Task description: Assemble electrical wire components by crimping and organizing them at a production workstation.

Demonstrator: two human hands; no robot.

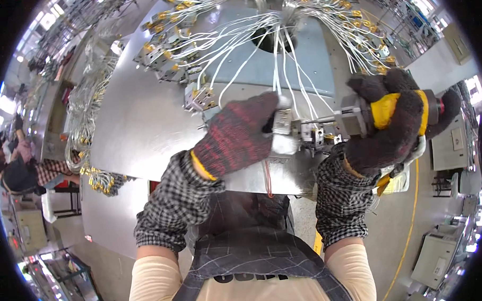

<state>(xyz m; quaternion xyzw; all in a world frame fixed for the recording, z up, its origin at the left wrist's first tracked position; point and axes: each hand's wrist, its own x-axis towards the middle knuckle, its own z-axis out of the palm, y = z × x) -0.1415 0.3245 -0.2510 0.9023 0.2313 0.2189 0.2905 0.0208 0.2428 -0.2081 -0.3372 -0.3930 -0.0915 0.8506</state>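
Note:
My left hand, in a dark red and black knit glove, is closed on a small silvery metal block at the near edge of the table. My right hand, in a dark glove, is wrapped round a black and yellow power screwdriver. Its thin bit points left, toward small metal fittings beside the block. Whether the bit touches them I cannot tell. White cables run down from a central bundle toward these parts. My fingertips are partly hidden behind the block and the tool.
The metal table carries a ring of white cables ending in metal blocks with yellow tips. Another cable bundle hangs at the left. A thin red cord dangles over the near edge. Another person is at the far left.

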